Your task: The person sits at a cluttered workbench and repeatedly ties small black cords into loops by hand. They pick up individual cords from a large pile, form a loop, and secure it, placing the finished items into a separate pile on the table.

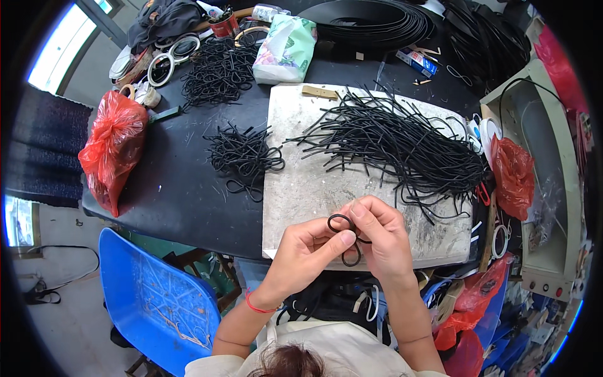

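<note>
Between both hands is a thin black cord [353,262], bent into loops, one above my left thumb and one hanging below it. My left hand [308,252] pinches it between thumb and fingers. The thumb and fingers of my right hand [383,234] close on it too, from the right. Both hands are over the front edge of a stained white board [295,207]. Beyond them on the board lies a heap of straight black cord lengths [389,141]. Left of the board sits a small pile of looped black cords [242,157].
A larger tangle of looped cords [220,72] lies farther back beside a tissue pack [286,50]. A red plastic bag [113,147] stands at the table's left edge. A blue chair [157,295] is at lower left; a grey machine housing [534,169] stands right. Coiled black strip [370,25] lies behind.
</note>
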`<state>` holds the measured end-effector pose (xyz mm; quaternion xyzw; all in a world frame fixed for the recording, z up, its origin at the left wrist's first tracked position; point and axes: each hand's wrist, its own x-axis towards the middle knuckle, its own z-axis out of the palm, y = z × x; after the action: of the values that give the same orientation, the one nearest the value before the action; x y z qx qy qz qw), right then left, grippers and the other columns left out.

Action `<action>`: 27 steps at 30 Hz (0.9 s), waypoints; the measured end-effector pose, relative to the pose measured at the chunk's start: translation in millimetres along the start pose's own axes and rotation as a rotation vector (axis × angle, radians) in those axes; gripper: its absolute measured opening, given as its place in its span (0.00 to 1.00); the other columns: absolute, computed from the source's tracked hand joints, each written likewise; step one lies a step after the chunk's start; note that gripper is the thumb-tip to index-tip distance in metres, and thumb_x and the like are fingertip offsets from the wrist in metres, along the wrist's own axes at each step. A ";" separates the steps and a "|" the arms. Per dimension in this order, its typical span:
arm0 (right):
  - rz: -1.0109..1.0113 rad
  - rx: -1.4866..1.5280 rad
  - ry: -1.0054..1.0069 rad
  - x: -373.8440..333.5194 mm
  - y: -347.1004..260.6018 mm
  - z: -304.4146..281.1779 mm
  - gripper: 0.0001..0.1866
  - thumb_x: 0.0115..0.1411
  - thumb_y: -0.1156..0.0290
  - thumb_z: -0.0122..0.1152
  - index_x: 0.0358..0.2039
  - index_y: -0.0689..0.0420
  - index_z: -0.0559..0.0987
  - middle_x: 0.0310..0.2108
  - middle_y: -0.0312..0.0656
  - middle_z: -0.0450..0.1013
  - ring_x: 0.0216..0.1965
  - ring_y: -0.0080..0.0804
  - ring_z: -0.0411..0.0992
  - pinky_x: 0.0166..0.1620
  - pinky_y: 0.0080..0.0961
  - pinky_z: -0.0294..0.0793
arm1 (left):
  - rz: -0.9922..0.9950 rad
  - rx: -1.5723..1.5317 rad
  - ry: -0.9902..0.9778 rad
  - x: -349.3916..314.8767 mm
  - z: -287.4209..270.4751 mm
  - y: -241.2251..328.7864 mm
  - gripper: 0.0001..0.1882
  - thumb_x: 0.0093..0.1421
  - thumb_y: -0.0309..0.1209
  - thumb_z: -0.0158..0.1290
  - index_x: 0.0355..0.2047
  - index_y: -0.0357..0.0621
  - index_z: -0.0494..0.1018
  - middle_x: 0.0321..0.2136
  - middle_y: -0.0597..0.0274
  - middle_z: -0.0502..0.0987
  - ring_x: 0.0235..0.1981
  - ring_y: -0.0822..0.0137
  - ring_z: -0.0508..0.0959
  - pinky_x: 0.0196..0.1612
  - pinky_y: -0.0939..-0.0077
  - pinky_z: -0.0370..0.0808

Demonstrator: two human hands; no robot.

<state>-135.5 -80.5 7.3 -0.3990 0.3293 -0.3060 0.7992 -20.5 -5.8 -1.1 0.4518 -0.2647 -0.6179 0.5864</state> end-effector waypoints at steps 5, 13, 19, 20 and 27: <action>0.109 -0.008 -0.047 1.9 -6.3 -2.1 0.11 0.61 0.66 0.48 0.27 0.60 0.72 0.21 0.33 0.69 0.19 0.14 0.64 0.19 0.13 0.63 | 0.006 -0.007 -0.001 -5.2 -0.7 -2.2 0.07 0.57 0.26 0.50 0.33 0.35 0.71 0.27 0.67 0.73 0.29 0.81 0.70 0.34 0.86 0.68; -0.145 -0.323 0.140 -8.9 5.4 -8.0 0.11 0.58 0.72 0.51 0.41 0.64 0.71 0.35 0.38 0.69 0.33 0.19 0.68 0.36 0.14 0.67 | 0.095 -0.233 0.242 3.8 -1.3 -3.9 0.08 0.56 0.26 0.51 0.34 0.34 0.71 0.28 0.59 0.75 0.28 0.73 0.75 0.34 0.80 0.73; -0.248 -0.375 0.092 -12.5 10.6 -2.8 0.05 0.54 0.79 0.54 0.32 0.65 0.75 0.30 0.37 0.68 0.30 0.18 0.67 0.33 0.14 0.67 | 0.169 -0.063 0.241 -1.1 -1.7 -12.6 0.08 0.54 0.22 0.52 0.34 0.31 0.70 0.27 0.56 0.75 0.27 0.73 0.76 0.32 0.81 0.75; -0.258 -0.374 0.089 -12.4 10.0 -1.8 0.05 0.54 0.79 0.54 0.32 0.64 0.75 0.29 0.37 0.68 0.29 0.18 0.67 0.32 0.14 0.66 | 0.172 -0.059 0.239 -0.8 -1.2 -11.7 0.08 0.54 0.22 0.52 0.34 0.31 0.70 0.27 0.56 0.75 0.27 0.73 0.76 0.32 0.81 0.75; -0.361 -0.756 0.004 -11.3 3.4 -9.6 0.06 0.53 0.79 0.53 0.33 0.64 0.74 0.27 0.41 0.68 0.25 0.25 0.65 0.28 0.18 0.63 | 0.152 -0.051 0.243 -2.4 -2.4 -13.1 0.06 0.55 0.23 0.52 0.32 0.32 0.70 0.26 0.58 0.75 0.26 0.74 0.76 0.30 0.83 0.75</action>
<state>-148.8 -74.6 3.2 -0.7148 0.3448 -0.2996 0.5295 -25.0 -0.8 -12.9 0.4869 -0.2096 -0.5190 0.6705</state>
